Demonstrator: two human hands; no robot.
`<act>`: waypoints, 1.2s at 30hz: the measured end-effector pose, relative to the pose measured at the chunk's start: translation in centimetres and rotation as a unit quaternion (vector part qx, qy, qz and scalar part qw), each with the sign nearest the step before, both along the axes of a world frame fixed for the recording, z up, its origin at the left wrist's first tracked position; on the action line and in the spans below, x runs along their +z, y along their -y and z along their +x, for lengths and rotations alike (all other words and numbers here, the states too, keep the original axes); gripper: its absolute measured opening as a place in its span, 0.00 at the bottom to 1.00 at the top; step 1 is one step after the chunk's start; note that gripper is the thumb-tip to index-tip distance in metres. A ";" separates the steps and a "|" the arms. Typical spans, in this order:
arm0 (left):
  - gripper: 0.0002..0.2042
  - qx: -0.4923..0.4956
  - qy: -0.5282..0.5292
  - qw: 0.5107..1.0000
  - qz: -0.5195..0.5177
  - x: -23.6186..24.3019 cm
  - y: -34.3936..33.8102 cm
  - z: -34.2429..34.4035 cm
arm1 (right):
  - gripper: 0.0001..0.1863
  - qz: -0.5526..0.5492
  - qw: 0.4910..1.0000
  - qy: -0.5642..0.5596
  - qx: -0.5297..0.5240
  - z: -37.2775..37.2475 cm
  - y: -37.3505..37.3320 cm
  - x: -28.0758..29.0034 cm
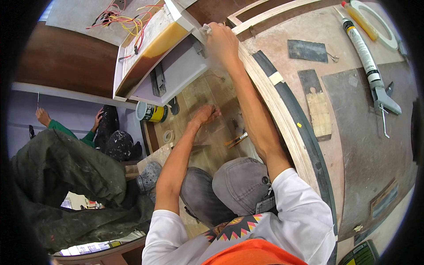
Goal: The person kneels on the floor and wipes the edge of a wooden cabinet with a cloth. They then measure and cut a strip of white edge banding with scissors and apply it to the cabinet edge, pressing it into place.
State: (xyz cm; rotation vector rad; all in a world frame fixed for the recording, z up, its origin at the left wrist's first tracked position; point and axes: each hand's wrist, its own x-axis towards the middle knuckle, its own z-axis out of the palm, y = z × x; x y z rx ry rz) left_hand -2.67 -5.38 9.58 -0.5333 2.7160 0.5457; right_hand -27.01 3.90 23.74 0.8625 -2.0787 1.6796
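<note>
My right hand [223,44] is closed on a small crumpled whitish wad [206,29] at the top, beside a white cabinet box [160,88] with a yellow-brown edge and the plywood edge [248,64] of a curved counter. My left hand [206,115] hangs lower, over the tiled floor [212,92], with its fingers curled; what they hold, if anything, I cannot make out. A slim orange-and-black tool [236,140] lies below it, and a bucket [151,111] stands to its left.
A co-worker in green sleeves [66,128] works at the left, a leg [75,168] close to me. Red and yellow wires [128,24] top the box. A caulking gun [362,53], dark plates [306,50] and a white ring [382,20] lie on the counter. A tape roll [168,136] is below.
</note>
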 end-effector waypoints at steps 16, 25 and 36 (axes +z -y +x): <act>0.16 0.137 -0.334 0.926 0.113 6.0 0.8 -5.3 | 0.13 0.035 0.998 -0.003 0.042 0.5 -1.1 -0.1; 0.14 0.162 -0.565 0.800 0.121 16.1 -5.2 -15.2 | 0.10 -0.202 0.975 0.092 -0.026 0.7 -1.9 0.8; 0.12 -0.270 -0.239 0.739 -0.568 30.5 -2.9 -15.3 | 0.10 -0.348 0.917 0.176 -0.083 1.3 -4.3 1.8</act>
